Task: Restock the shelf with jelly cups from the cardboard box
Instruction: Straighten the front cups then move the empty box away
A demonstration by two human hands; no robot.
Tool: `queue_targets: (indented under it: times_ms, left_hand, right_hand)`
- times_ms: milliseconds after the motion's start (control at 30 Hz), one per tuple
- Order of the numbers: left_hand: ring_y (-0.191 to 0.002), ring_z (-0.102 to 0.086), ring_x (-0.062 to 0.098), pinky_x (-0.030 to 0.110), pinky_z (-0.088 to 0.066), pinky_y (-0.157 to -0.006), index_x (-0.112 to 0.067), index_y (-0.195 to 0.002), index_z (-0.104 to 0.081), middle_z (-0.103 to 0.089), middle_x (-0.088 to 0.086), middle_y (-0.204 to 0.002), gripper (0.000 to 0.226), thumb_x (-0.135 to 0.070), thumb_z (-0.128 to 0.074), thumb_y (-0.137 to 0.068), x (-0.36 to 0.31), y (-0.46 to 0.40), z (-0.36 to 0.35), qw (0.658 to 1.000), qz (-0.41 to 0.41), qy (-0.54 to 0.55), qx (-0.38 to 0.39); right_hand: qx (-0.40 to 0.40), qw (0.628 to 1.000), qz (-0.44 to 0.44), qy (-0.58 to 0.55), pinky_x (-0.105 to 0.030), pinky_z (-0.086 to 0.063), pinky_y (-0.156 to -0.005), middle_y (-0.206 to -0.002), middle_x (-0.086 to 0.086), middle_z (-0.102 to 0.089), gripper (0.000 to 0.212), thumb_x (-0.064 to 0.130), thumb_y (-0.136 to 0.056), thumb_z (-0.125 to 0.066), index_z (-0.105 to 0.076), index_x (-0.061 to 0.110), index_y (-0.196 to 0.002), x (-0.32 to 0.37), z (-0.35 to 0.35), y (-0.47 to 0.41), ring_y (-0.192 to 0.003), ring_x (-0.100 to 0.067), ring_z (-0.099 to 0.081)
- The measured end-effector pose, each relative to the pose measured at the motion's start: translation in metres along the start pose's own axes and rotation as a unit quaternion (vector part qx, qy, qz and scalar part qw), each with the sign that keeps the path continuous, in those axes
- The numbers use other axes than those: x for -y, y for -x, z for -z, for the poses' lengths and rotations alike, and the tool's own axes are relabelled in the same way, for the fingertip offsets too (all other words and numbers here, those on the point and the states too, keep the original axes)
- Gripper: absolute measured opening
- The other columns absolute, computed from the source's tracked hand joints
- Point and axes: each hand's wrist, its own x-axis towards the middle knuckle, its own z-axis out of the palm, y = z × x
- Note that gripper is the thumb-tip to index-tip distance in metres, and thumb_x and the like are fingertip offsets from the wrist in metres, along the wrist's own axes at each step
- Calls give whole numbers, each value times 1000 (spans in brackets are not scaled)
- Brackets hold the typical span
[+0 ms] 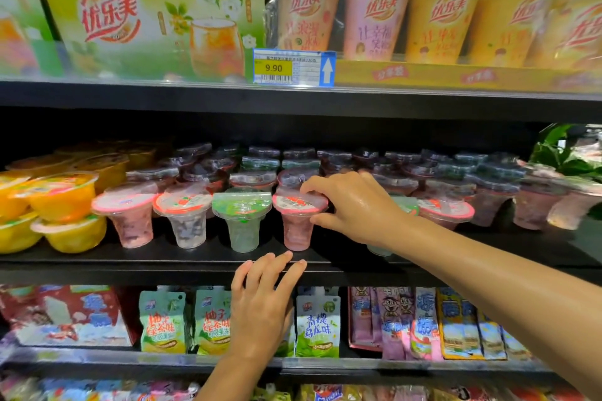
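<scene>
On the middle shelf (195,262), the right hand (355,205) pinched a pink jelly cup (298,221) by its lid. Below, the left hand (264,306) rested open-fingered on the shelf edge. Above, a tag (293,68) read 9.90.

The black shelf (130,259) carried jelly cups (241,220) in rows left of and behind the right hand (355,208), with yellow fruit cups (65,215) stacked farther left.

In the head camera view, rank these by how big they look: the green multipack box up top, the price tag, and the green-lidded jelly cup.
1. Green multipack box
2. Green-lidded jelly cup
3. Price tag

Cup and tag look close; distances differ, so that order is unsure.
</scene>
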Motion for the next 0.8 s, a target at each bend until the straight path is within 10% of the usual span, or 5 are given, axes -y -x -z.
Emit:
queue_targets:
  times_ms: [400, 800]
  left_hand:
    - [-124, -48, 26, 40, -16, -116, -26, -132, -50, -51, 1, -134, 104, -6, -92, -39, 2, 1, -1, 1000, 2, -6, -3]
    - [-120, -48, 28, 42, -20, -110, -24, -129, -50, -50, 1, -132, 99, -13, -93, -40, 7, 0, -13, 995, -18, -55, -81]
  right_hand:
    - [-4, 1000, 7, 6, -42, -44, -95, -106, 8, -68, 44, 40, -91, -69, -53, 35, -132, -12, 3, 4, -101, -17, -61]
    - [201, 974, -106, -6, -48, -32, -105, -127, 14, -58, 56, 62, -84, -65, -46, 39, -131, -90, 61, 45, -119, -18, -52]
